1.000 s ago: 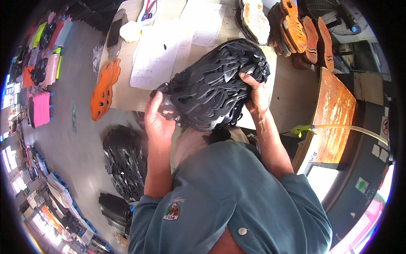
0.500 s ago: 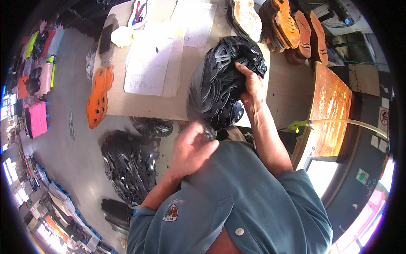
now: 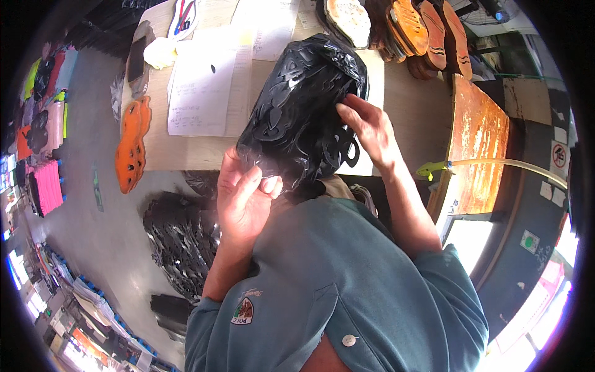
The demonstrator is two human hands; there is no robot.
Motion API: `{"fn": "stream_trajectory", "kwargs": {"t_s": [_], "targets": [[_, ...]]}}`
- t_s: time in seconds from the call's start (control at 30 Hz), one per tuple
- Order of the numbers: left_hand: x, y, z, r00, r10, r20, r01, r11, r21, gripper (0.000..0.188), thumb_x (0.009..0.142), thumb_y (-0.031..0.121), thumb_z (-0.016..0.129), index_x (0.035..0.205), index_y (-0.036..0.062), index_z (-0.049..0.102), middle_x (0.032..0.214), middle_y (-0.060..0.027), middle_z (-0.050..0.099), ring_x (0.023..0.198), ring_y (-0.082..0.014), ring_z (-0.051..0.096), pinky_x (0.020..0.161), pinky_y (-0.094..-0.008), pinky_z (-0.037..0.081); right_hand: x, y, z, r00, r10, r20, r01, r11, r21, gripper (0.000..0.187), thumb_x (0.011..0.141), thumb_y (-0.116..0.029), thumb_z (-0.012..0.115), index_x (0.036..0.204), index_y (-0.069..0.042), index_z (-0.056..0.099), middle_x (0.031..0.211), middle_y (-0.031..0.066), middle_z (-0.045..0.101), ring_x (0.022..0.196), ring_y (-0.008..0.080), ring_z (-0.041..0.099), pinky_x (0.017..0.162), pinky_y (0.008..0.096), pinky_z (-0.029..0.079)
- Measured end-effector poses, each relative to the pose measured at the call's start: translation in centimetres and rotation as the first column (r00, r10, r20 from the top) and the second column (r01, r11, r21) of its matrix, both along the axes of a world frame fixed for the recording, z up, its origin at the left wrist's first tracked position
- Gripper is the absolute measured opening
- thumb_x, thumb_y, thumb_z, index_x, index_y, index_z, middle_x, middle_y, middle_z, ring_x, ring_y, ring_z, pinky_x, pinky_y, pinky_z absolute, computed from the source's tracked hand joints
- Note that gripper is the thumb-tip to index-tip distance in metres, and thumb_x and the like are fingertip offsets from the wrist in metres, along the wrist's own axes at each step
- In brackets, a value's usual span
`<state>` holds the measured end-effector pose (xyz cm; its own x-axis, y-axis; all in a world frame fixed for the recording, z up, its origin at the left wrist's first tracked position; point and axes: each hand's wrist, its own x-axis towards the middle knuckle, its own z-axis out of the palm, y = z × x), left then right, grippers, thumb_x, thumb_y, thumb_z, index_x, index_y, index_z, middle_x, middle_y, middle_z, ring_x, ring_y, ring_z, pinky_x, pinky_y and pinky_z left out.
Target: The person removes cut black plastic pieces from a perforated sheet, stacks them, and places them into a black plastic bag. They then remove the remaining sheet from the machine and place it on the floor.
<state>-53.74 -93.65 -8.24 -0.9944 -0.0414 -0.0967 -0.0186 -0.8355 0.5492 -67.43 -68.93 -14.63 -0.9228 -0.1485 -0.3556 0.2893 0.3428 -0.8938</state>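
Two hands work one clear bag of black sole pieces (image 3: 297, 111) above the table (image 3: 415, 105): left hand (image 3: 242, 198) pinches its lower plastic edge, right hand (image 3: 365, 127) grips its side. Two orange soles (image 3: 131, 144) lie left, beside one paper sheet (image 3: 201, 93).

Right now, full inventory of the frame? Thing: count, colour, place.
Bag of sole cut-outs: one, black parts in clear plastic, held over the table's near edge.
Table: one, pale wood, top centre.
Paper sheets: several, white, on the table left of the bag.
Orange soles: a few, at the table's left edge.
Stacked soles: several, orange and brown, far right end of the table.
Black sole piles: at least two, on the floor by the left arm.
Rusty panel: one, orange-brown, right.
Hose: one, yellowish, across the panel.
Left hand: pinches the bag's lower plastic.
Right hand: grip on the bag's right side.
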Motion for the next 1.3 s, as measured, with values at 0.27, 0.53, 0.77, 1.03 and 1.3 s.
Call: {"fn": "stream_trajectory", "kwargs": {"t_s": [0.27,0.53,0.77,1.03,1.3], "targets": [[0.4,1.8,0.7,0.984,-0.115,0.137,0.13,0.985,-0.113,0.026,0.103,-0.002,0.057,0.127,0.0054,0.051,0.102,-0.0066,0.062,0.081,-0.0126,0.057,0.07,-0.0297,0.048,8.6,-1.5,0.2,0.974,0.153,0.169,-0.199,0.932,0.304,0.088,0.09,-0.04,0.084,0.148,0.013,0.045,0.117,0.0207,0.07,0.106,0.0316,0.069,0.094,0.0442,0.056],[1.6,1.6,1.0,0.864,-0.373,0.339,0.484,0.799,-0.356,0.019,0.1,-0.002,0.064,0.112,0.0066,0.052,0.08,0.0008,0.06,0.063,-0.0071,0.057,0.057,-0.0226,0.046,5.9,-3.1,2.3,0.716,-0.148,0.682,0.605,0.618,-0.501,0.021,0.103,-0.013,0.068,0.112,0.005,0.065,0.099,0.0188,0.075,0.084,0.0253,0.076,0.072,0.0338,0.064],[1.8,2.2,1.4,0.93,-0.275,0.243,0.356,0.837,-0.415,0.019,0.099,-0.007,0.06,0.107,0.0055,0.049,0.082,-0.0012,0.058,0.065,-0.0078,0.055,0.059,-0.025,0.046,6.5,-7.2,0.4,0.942,0.24,0.233,-0.259,0.964,0.055,0.043,0.099,-0.022,0.072,0.13,0.004,0.061,0.099,0.0206,0.075,0.088,0.0303,0.075,0.083,0.0408,0.06],[2.4,1.3,2.0,0.947,-0.231,0.225,0.297,0.896,-0.33,0.016,0.1,-0.006,0.059,0.11,0.0043,0.05,0.084,-0.0018,0.056,0.061,-0.0074,0.052,0.053,-0.0251,0.042,-0.6,0.5,6.0,0.837,0.324,-0.441,-0.116,0.893,0.435,0.037,0.092,-0.037,0.081,0.099,-0.001,0.075,0.082,0.0161,0.074,0.076,0.0351,0.072,0.072,0.0438,0.058],[1.6,-1.2,4.0,0.993,0.083,-0.08,-0.111,0.51,-0.853,0.024,0.096,0.001,0.056,0.119,-0.0033,0.055,0.104,-0.0115,0.063,0.07,-0.0111,0.057,0.059,-0.0261,0.047,-13.5,2.6,-4.3,0.84,-0.193,-0.508,0.235,0.972,0.019,0.03,0.092,-0.005,0.059,0.118,0.005,0.069,0.097,0.0101,0.075,0.083,0.0189,0.068,0.08,0.0321,0.057]]}}
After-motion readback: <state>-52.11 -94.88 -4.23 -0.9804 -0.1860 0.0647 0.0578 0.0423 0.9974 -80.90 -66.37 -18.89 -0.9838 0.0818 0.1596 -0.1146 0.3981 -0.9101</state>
